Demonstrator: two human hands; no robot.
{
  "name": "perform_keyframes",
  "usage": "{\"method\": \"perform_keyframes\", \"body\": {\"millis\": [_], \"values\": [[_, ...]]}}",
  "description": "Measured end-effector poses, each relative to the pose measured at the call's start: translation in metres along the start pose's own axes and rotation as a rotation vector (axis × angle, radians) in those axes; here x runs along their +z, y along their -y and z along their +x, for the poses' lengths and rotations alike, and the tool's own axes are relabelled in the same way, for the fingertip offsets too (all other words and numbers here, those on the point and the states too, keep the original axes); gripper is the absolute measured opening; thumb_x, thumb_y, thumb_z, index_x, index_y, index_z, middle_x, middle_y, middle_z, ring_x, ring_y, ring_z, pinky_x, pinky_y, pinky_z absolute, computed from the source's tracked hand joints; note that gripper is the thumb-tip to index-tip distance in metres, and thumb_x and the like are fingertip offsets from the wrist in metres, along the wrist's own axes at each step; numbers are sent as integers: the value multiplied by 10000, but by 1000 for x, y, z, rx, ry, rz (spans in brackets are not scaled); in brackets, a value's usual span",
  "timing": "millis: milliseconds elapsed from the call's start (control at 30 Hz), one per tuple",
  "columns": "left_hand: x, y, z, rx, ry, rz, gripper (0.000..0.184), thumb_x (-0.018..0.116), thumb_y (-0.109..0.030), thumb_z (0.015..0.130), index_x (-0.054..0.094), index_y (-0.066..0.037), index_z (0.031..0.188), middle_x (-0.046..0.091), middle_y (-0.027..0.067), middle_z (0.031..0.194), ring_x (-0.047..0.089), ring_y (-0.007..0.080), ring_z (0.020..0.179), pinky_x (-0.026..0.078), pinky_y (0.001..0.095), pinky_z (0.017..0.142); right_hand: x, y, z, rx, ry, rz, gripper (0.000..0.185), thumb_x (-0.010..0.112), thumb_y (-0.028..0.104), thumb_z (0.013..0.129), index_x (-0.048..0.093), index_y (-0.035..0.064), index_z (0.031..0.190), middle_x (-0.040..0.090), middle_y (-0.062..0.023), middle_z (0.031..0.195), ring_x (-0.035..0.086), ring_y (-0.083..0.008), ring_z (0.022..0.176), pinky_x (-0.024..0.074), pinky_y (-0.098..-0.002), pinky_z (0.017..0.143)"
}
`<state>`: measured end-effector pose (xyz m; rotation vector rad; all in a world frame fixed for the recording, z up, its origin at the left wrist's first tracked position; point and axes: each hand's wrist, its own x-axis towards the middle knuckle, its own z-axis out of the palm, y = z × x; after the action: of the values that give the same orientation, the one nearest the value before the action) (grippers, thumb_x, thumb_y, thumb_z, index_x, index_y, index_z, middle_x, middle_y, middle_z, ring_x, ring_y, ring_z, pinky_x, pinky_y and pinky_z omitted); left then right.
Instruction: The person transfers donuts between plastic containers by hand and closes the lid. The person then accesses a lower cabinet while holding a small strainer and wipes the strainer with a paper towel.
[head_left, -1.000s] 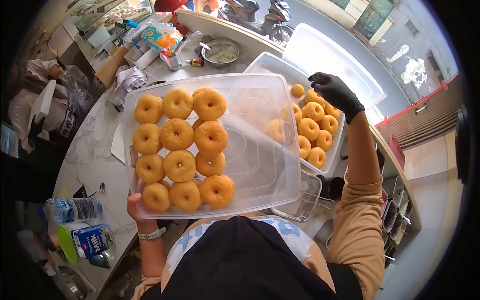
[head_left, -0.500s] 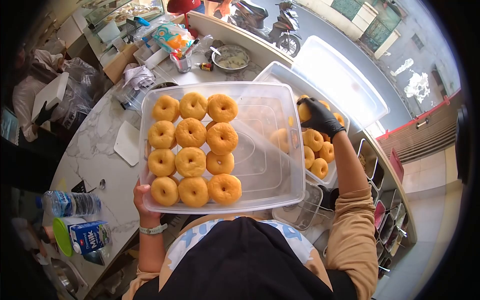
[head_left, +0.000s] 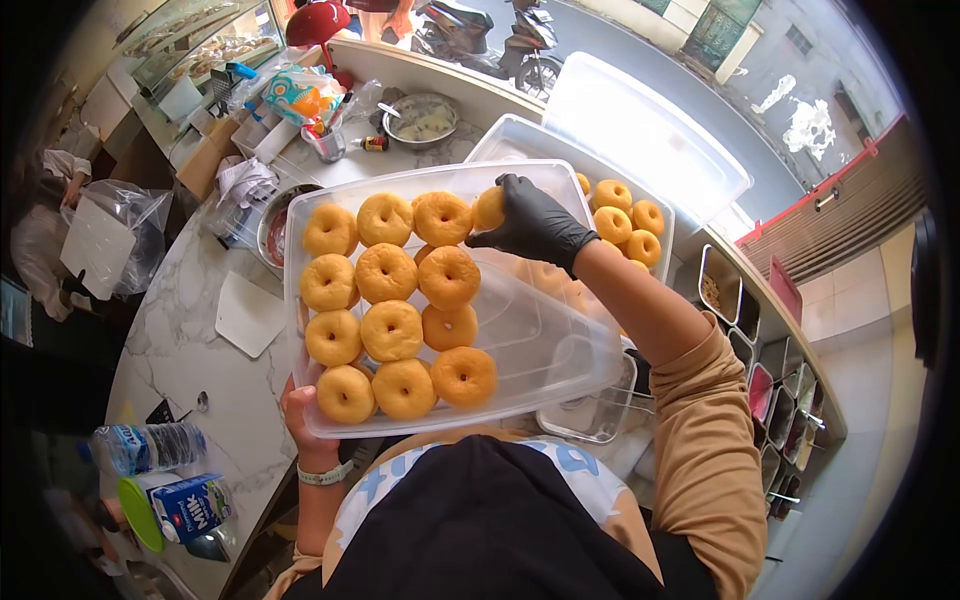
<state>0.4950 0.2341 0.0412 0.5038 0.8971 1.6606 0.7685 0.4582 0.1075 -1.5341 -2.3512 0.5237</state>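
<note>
My left hand (head_left: 303,418), bare with a watch at the wrist, grips the lower left corner of a translucent plastic tub (head_left: 545,365). Rows of golden ring doughnuts (head_left: 391,330) fill the tub's left part, stacked in layers in places. In a black glove, my right hand (head_left: 537,222) pinches one doughnut (head_left: 488,209) at the upper end, just right of the top row. Its fingertips are partly hidden. Behind, a second plastic tub (head_left: 505,135) holds more loose doughnuts (head_left: 640,246), partly covered by my right arm and the front tub.
On the marble counter (head_left: 190,350) stand a water bottle (head_left: 150,443), a milk carton (head_left: 195,507), a white board (head_left: 248,313) and a metal bowl (head_left: 420,120). Topping trays (head_left: 722,285) line the right side. Another person's sleeve (head_left: 40,240) shows at far left.
My right hand has moved left from the rear tub to the front tub, carrying a doughnut. The front tub has tilted slightly, and the camera view has shifted.
</note>
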Motion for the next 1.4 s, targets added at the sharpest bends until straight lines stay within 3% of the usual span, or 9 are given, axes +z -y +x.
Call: {"method": "perform_keyframes", "body": {"millis": [100, 267, 467, 567, 633, 767, 900, 1167, 1400], "values": [[3, -1, -2, -1, -28, 6, 743, 516, -248, 674, 359, 93, 1316, 482, 235, 1256, 533, 320, 1124, 450, 402, 956, -37, 9, -22, 34, -33, -95, 480, 728, 227, 662, 514, -91, 952, 607, -257, 896, 600, -374, 868, 492, -406, 763], [5, -2, -2, -18, -21, 17, 775, 509, -264, 662, 338, 95, 1327, 471, 241, 1261, 529, 331, 1125, 454, 407, 946, -52, 2, -53, 48, 612, -358, 259, 587, 197, 759, 647, 64, 973, 642, -149, 914, 612, -323, 848, 490, -372, 777], [16, -1, -4, -40, 0, 19, 812, 517, -275, 655, 300, 64, 1360, 468, 234, 1261, 530, 333, 1119, 464, 405, 927, 4, -31, -50, -598, -136, -171, 202, 550, 147, 810, 631, 40, 960, 646, -153, 879, 609, -317, 837, 487, -391, 773], [19, 0, -3, -36, 19, 4, 812, 520, -281, 658, 300, 55, 1364, 468, 230, 1261, 532, 332, 1115, 470, 400, 918, -65, -17, -50, -147, 348, 16, 227, 554, 188, 838, 627, 25, 979, 661, -148, 875, 627, -296, 810, 489, -363, 767], [18, 0, -2, -36, 43, -3, 808, 521, -282, 662, 302, 45, 1368, 462, 225, 1273, 521, 325, 1131, 461, 397, 927, -95, -60, -34, 72, 178, 345, 278, 581, 276, 839, 632, 41, 979, 673, -146, 876, 638, -272, 786, 486, -339, 777], [10, 1, -5, -42, 13, -11, 800, 515, -280, 667, 304, 36, 1371, 458, 216, 1283, 510, 318, 1148, 449, 397, 940, -83, -164, -3, 460, 40, -181, 537, 631, 399, 756, 587, -37, 1065, 629, -235, 1034, 608, -332, 986, 476, -362, 854], [18, -1, -5, -33, 2, -19, 795, 509, -279, 671, 304, 38, 1371, 459, 213, 1283, 510, 318, 1147, 448, 398, 941, -33, -185, 6, 708, -15, -68, 717, 724, 382, 669, 456, -66, 1160, 590, -267, 1081, 591, -332, 1016, 473, -367, 879], [19, -2, -4, -14, -19, 15, 787, 509, -283, 671, 317, 48, 1359, 478, 214, 1257, 533, 322, 1111, 458, 397, 928, 0, -175, 23, 626, -57, -276, 753, 746, 280, 616, 408, -13, 1222, 582, -246, 1080, 573, -339, 1049, 469, -376, 898], [6, -2, -3, -3, -61, 67, 782, 511, -289, 676, 324, 62, 1349, 493, 217, 1239, 550, 318, 1092, 470, 387, 915, -22, -185, 21, 500, -162, 83, 701, 758, 268, 621, 431, 6, 1183, 590, -252, 1070, 592, -343, 1013, 475, -373, 869]]}}
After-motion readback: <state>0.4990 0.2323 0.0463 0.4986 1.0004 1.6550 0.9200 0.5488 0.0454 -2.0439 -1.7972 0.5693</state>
